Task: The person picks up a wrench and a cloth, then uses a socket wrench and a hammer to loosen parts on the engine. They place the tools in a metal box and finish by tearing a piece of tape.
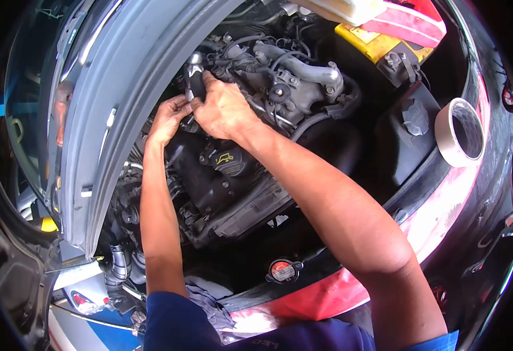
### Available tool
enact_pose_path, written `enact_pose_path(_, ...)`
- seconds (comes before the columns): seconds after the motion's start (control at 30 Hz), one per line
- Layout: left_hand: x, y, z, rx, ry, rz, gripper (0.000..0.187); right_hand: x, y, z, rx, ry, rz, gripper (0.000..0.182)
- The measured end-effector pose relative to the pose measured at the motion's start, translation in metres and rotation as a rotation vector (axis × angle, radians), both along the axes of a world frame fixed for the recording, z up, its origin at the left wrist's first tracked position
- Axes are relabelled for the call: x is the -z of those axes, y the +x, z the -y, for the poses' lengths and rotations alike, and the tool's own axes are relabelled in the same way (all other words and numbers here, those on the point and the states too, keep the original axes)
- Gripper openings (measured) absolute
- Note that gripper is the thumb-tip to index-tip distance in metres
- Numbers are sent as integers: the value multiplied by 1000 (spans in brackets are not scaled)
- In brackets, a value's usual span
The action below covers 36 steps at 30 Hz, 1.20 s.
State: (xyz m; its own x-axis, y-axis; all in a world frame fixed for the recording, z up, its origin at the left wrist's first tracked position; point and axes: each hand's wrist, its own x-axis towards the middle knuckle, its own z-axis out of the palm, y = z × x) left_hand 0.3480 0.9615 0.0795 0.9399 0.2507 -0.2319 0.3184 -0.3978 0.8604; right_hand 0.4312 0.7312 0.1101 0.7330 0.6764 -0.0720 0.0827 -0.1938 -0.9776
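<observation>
Both of my hands reach into an open engine bay, close together near its upper left part. My right hand [224,110] is wrapped round a tool [196,81] with a dark handle and a round metallic head. Just to its left, my left hand [167,119] has its thumb and fingers pinched near the lower end of the tool; what lies between them is too small to tell. Below the hands is a black engine cover with an oil cap [229,161] marked in yellow. A metal manifold [306,71] lies to the right of my right hand.
A roll of tape [460,132] rests on the right edge of the bay. The radiator cap [283,271] is at the front, near a grey cloth [209,304]. The raised hood [128,99] stands at the left. A yellow-topped battery [373,44] is at the upper right.
</observation>
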Motion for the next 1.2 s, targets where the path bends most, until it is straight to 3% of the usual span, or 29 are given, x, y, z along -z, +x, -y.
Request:
enact_pose_path(0.33, 1, -2, -1, -9, 153, 3, 30, -6, 0, 3, 142, 120, -56, 64)
enact_pose_path(0.67, 2, 1, -6, 10, 155, -50, 35, -2, 1, 3, 71, 28, -79, 62)
enact_pose_path(0.7, 4, 2, -4, -57, 151, -45, 35, -4, 3, 4, 105, 40, -70, 61)
enact_pose_path(0.8, -1, 1, 0, 66, 141, -13, 30, -1, 3, 0, 233, 166, 36, 61)
enact_pose_path(0.9, -9, 0, 14, 38, 104, -13, 27, -2, -2, -3, 323, 209, 96, 60)
enact_pose_path(1.0, -6, -1, 12, 53, 83, -4, 28, -2, 1, 1, 17, -57, -7, 67)
enact_pose_path(1.2, -12, -1, 17, 18, 80, -4, 28, -3, 0, 4, 137, 41, 17, 66)
